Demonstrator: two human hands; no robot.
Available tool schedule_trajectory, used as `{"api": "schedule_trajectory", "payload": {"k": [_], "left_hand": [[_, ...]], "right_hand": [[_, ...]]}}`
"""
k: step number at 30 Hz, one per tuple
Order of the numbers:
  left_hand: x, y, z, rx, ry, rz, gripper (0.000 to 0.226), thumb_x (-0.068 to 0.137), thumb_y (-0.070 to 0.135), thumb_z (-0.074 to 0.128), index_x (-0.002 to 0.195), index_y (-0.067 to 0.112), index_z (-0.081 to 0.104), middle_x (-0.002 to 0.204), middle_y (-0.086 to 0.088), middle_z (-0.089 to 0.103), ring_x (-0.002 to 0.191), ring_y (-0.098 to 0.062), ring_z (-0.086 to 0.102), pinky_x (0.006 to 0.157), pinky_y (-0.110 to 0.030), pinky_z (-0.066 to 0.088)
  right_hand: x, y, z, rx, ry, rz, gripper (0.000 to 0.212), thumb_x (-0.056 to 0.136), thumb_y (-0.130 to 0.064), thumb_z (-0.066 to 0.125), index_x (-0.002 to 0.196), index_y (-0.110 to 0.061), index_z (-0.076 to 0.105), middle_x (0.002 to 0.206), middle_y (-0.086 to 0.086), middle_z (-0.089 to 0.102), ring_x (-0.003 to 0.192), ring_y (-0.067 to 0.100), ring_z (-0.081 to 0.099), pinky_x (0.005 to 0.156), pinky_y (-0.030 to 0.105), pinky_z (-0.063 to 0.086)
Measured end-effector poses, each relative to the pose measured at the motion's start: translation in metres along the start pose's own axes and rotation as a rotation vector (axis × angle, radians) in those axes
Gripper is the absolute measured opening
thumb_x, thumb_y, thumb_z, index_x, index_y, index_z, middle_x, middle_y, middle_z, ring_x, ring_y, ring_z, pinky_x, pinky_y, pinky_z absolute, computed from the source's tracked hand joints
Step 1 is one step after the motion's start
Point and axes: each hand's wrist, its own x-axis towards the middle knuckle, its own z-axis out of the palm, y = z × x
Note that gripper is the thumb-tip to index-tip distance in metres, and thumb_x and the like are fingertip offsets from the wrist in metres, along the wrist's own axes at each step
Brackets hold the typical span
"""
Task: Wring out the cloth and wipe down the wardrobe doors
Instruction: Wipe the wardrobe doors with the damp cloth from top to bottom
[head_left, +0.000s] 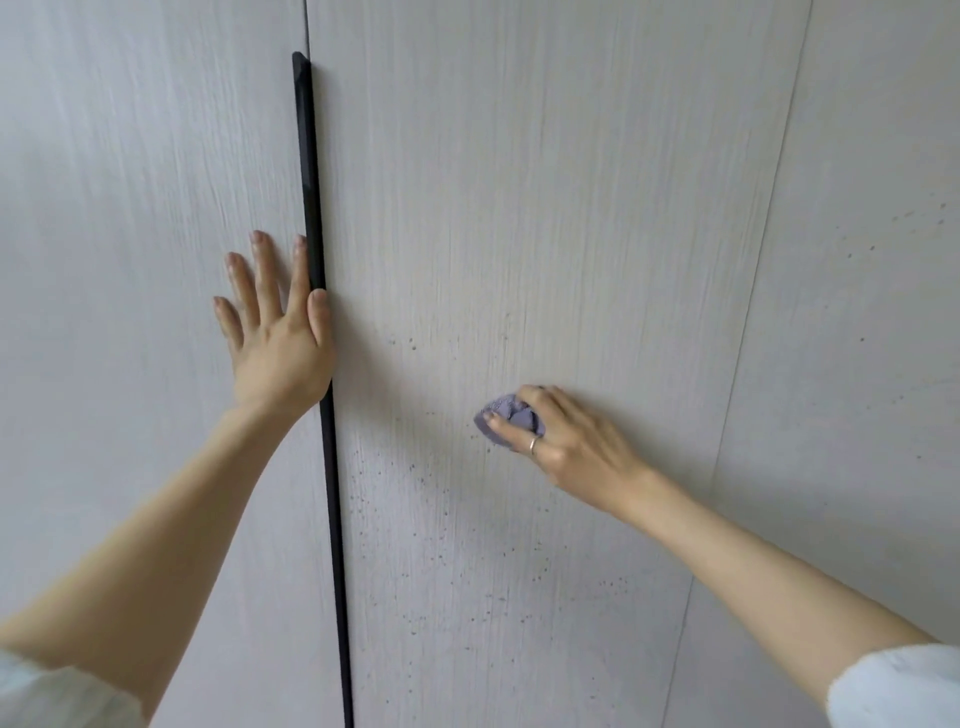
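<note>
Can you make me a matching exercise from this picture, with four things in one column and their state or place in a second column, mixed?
Column one:
1. left hand
2. right hand
3. purple cloth
4. black handle strip

Column two:
a. runs vertically along the edge between two wardrobe doors
b. bunched up, pressed on the speckled door
c. flat, fingers spread, on the left door
d. wears a ring, grips the cloth

Pairs: 1-c, 2-d, 3-b, 4-a
</note>
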Motion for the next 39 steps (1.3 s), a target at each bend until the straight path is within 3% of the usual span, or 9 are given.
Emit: {"api": "schedule_trajectory", "payload": {"k": [3,6,10,16,24,27,30,32,39], "left_hand": [[-0.001,0.000,0.001,0.006,0.008,-0.003,0.051,0.101,0.038,0.008,0.149,0.033,-0.008,0.156,0.000,-0.020,0.143,-0.023,-0.021,0.116,-0.047,-0.011],[-0.003,0.000,0.004,-0.010,0.011,-0.006,0.050,0.101,0.038,0.008,0.148,0.034,-0.009,0.156,0.001,-0.021,0.143,-0.021,-0.022,0.115,-0.047,-0.012],[-0.002,-0.001,0.004,-0.007,0.019,-0.003,0.050,0.101,0.037,0.009,0.148,0.034,-0.009,0.156,0.001,-0.021,0.142,-0.021,-0.023,0.115,-0.047,-0.012],[-0.006,-0.002,0.001,0.002,-0.005,0.019,0.051,0.102,0.035,0.010,0.149,0.032,-0.009,0.156,0.000,-0.021,0.142,-0.022,-0.023,0.115,-0.046,-0.013],[-0.009,-0.007,0.001,0.026,-0.036,0.033,0.051,0.101,0.036,0.009,0.147,0.033,-0.012,0.155,0.000,-0.024,0.141,-0.021,-0.026,0.115,-0.045,-0.014],[-0.009,-0.008,0.000,0.041,-0.051,0.037,0.051,0.101,0.036,0.009,0.144,0.036,-0.018,0.155,0.001,-0.025,0.141,-0.021,-0.026,0.115,-0.044,-0.014],[-0.009,-0.009,-0.002,0.045,-0.055,0.042,0.051,0.101,0.036,0.010,0.142,0.036,-0.019,0.155,0.000,-0.024,0.141,-0.022,-0.025,0.115,-0.045,-0.013],[-0.009,-0.009,-0.002,0.044,-0.061,0.048,0.050,0.101,0.036,0.010,0.139,0.036,-0.022,0.155,0.000,-0.025,0.141,-0.022,-0.025,0.115,-0.044,-0.013],[-0.009,-0.013,0.000,0.048,-0.076,0.061,0.048,0.099,0.038,0.007,0.135,0.040,-0.025,0.153,0.002,-0.029,0.140,-0.021,-0.029,0.114,-0.042,-0.016]], "right_hand": [[0.032,0.025,-0.016,0.030,0.127,0.237,0.041,0.099,-0.041,0.037,0.126,-0.017,0.058,0.118,0.010,0.048,0.099,0.026,0.050,0.069,0.029,0.041],[0.071,0.045,-0.032,0.130,0.420,0.575,0.037,0.079,-0.009,0.067,0.116,-0.005,0.065,0.112,0.018,0.049,0.097,0.031,0.052,0.064,0.031,0.048],[0.068,0.016,-0.005,0.136,0.368,0.428,0.037,0.081,-0.013,0.063,0.118,-0.011,0.061,0.113,0.008,0.040,0.089,0.032,0.057,0.061,0.031,0.050],[0.017,-0.007,0.017,0.023,-0.010,-0.358,0.050,0.066,0.005,0.065,0.113,-0.013,0.063,0.106,0.007,0.044,0.082,0.023,0.048,0.063,0.029,0.050],[0.104,0.009,-0.010,0.222,0.419,0.459,0.041,0.076,-0.002,0.065,0.116,-0.004,0.061,0.110,0.020,0.051,0.092,0.036,0.056,0.068,0.040,0.053],[0.093,-0.028,0.014,0.180,0.311,0.376,0.025,0.087,-0.012,0.057,0.111,-0.016,0.064,0.107,0.004,0.051,0.085,0.022,0.058,0.060,0.030,0.052],[0.067,-0.051,0.030,0.027,0.101,-0.139,0.039,0.090,0.004,0.038,0.109,-0.015,0.065,0.095,0.003,0.057,0.075,0.018,0.052,0.054,0.026,0.046],[0.075,-0.039,0.022,-0.007,0.118,-0.260,0.042,0.084,0.010,0.039,0.107,-0.011,0.066,0.091,0.007,0.058,0.070,0.021,0.052,0.054,0.029,0.046],[0.162,-0.013,-0.001,0.102,0.408,0.262,0.048,0.064,0.009,0.074,0.110,-0.001,0.065,0.100,0.017,0.051,0.075,0.034,0.053,0.050,0.034,0.049]]}}
